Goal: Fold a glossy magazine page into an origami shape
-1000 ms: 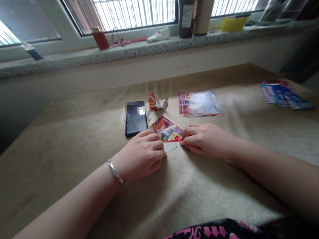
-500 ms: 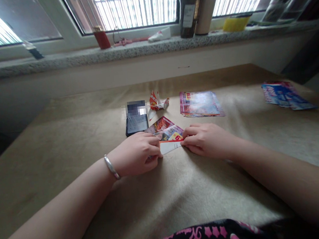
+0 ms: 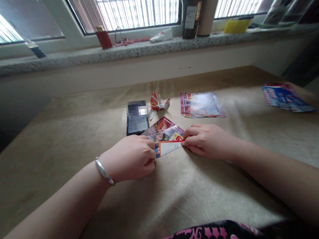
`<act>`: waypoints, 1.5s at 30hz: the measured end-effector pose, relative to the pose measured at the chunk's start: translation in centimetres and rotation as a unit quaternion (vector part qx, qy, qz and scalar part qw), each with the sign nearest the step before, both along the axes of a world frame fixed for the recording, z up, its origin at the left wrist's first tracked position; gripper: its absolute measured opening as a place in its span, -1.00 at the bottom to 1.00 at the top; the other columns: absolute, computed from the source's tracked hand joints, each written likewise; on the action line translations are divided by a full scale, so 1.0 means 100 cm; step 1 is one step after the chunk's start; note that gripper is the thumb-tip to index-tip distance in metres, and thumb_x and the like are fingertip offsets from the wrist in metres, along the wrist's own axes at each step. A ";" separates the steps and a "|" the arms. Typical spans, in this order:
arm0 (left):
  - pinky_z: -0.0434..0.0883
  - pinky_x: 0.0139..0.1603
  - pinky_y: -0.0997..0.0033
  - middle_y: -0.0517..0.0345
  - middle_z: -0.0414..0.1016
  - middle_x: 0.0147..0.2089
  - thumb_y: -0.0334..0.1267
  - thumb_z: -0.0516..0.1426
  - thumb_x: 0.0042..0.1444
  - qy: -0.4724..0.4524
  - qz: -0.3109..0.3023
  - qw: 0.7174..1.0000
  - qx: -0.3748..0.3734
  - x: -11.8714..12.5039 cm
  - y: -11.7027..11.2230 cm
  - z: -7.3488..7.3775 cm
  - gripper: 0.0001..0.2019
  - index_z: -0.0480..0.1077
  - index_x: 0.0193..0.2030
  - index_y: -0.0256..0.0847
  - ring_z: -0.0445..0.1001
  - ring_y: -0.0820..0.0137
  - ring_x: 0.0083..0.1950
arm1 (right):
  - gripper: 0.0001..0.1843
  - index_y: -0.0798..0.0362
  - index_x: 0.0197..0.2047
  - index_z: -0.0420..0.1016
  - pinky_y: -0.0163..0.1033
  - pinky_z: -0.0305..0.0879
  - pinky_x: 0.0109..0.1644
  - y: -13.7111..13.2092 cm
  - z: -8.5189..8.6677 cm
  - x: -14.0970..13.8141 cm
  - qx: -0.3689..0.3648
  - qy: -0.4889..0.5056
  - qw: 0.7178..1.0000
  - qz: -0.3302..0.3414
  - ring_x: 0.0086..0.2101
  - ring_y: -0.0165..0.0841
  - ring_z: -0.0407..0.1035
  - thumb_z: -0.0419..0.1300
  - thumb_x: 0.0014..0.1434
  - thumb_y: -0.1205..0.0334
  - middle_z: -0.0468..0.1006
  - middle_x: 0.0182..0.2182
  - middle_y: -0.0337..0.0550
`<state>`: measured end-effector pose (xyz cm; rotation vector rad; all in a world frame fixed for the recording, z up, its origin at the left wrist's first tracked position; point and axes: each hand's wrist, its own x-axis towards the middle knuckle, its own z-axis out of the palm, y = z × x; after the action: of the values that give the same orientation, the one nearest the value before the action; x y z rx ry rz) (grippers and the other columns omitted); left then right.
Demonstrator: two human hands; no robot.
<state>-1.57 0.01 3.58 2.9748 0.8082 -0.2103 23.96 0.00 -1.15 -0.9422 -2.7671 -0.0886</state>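
Note:
A folded, colourfully printed paper sheet [image 3: 165,138] lies on the beige tablecloth [image 3: 184,193] between my hands. My left hand [image 3: 129,157], with a silver bangle on its wrist, is curled with its fingertips pressing the sheet's left end. My right hand [image 3: 207,141] pinches the sheet's right corner with thumb and fingers closed. A white folded flap shows along the near edge.
A black phone [image 3: 137,122] lies just beyond the sheet. A small folded paper figure [image 3: 157,103] sits behind it. Stacks of printed sheets lie at centre right [image 3: 200,105] and far right [image 3: 286,96]. The stone windowsill [image 3: 140,49] carries a red cup, jars and a yellow box.
My left hand has slid left along the sheet's near edge, uncovering more of the white flap. My right hand has stayed on the right corner.

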 end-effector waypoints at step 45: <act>0.45 -0.25 0.30 0.00 0.47 -0.24 -0.22 -0.02 0.23 -0.009 0.098 0.990 0.105 0.014 -0.011 -0.018 -0.76 0.43 -0.23 -0.27 0.46 0.29 -0.25 | -0.78 0.00 -0.23 0.55 -0.28 0.22 -0.27 0.001 -0.001 0.001 -0.009 0.023 1.000 0.008 -0.29 -0.35 0.35 0.08 0.17 0.29 0.52 -0.26 -0.12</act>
<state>-0.13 -1.07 1.80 3.0522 1.1803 -0.0941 24.11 0.15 -1.30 -0.9139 -2.7371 -0.0398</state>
